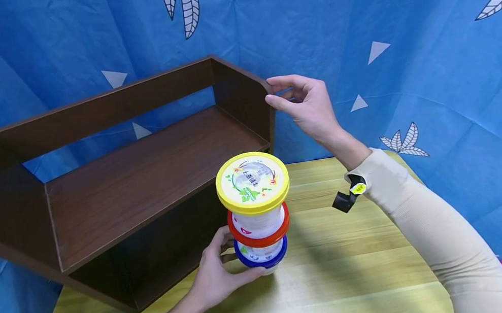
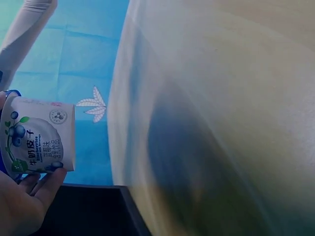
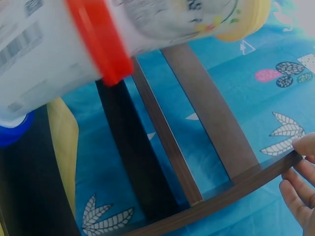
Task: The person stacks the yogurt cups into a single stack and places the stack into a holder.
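Observation:
Three lidded tubs are stacked upright: a yellow-lidded tub on top, a red-lidded tub in the middle and a blue-lidded tub lowest. My left hand grips the blue-lidded tub, thumb in front and fingers behind. In the left wrist view, blueberries are printed on that tub, and its base looks clear of the table. My right hand pinches the right side panel of a dark brown shelf, thumb and fingers on either side of its edge, as the right wrist view shows.
The shelf stands on a light wooden table, left of the tubs, with a dark compartment under its upper board. Behind hangs a blue curtain printed with leaves and triangles. A black strap hangs at the right wrist.

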The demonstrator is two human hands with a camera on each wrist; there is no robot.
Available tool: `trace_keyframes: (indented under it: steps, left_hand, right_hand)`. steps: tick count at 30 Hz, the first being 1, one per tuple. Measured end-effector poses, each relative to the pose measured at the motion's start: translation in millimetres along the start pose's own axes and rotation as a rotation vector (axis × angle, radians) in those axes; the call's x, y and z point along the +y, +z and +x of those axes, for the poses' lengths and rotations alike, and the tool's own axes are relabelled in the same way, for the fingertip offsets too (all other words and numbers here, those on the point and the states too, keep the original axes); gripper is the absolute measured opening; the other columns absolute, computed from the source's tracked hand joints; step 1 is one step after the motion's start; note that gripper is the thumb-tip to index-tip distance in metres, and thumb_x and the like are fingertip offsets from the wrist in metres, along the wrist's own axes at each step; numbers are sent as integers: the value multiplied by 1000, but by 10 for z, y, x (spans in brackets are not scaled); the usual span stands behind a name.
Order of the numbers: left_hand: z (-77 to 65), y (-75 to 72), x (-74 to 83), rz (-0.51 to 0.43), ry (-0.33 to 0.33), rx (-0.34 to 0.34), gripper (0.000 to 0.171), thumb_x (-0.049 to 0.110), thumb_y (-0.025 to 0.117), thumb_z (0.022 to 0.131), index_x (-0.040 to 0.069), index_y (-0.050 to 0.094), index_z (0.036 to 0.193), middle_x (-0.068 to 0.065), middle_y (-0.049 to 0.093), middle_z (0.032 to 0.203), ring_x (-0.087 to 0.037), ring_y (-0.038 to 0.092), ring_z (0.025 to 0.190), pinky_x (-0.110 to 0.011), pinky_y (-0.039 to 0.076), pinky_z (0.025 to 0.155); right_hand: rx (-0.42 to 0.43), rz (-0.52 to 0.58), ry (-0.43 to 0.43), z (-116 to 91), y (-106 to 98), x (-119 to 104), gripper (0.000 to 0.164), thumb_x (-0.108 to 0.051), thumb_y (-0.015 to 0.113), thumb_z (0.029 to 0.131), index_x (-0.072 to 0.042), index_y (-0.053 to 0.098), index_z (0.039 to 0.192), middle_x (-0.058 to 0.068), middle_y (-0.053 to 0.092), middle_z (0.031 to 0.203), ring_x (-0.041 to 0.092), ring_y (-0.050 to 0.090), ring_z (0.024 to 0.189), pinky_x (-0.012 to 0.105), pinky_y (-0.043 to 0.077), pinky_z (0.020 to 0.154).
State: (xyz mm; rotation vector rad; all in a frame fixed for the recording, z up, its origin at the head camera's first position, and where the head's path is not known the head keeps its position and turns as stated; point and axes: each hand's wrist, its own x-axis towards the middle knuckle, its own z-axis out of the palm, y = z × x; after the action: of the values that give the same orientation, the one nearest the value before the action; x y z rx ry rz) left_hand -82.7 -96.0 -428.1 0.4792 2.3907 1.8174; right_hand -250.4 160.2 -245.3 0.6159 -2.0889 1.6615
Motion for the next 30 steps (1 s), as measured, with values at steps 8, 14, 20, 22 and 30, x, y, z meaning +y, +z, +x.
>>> trace_keyframes:
  steps: [8,14,20,22,30]
  left_hand:
    - [-4,-98,193,32,92,2,78,26,94,79,22,49,143,-2,66,136,-27,67,118,-27,63,90]
    - [-7,-227,357,28,162,-15,76,21,93,80,21,50,142,-3,68,133,-22,71,115,-28,63,93]
    - [-4,-332,495,-2,208,-38,75,16,92,81,19,50,142,-5,68,133,-20,71,116,-29,64,93]
    - [0,-355,536,-4,206,-40,74,15,92,81,19,50,141,-5,68,132,-19,71,116,-30,64,94]
    - [41,-459,706,4,227,-41,74,13,92,80,16,51,140,-5,69,129,-19,73,114,-31,65,92]
  right_hand:
    - [2,1,-2,5,10,3,32,-9,78,94,-3,76,125,-10,75,104,9,70,82,19,53,68]
    - [2,6,0,10,17,9,31,-9,79,94,-3,76,125,-11,75,102,9,70,81,19,51,66]
    - [7,-11,-5,13,12,7,32,-9,79,94,-3,76,125,-12,75,102,9,69,81,18,53,68]
    - [8,-17,-8,13,9,9,32,-9,79,94,-2,75,125,-12,75,102,9,69,81,18,55,70]
    - [8,-17,-9,9,4,8,32,-8,79,94,-1,75,125,-12,75,102,11,69,83,18,56,73]
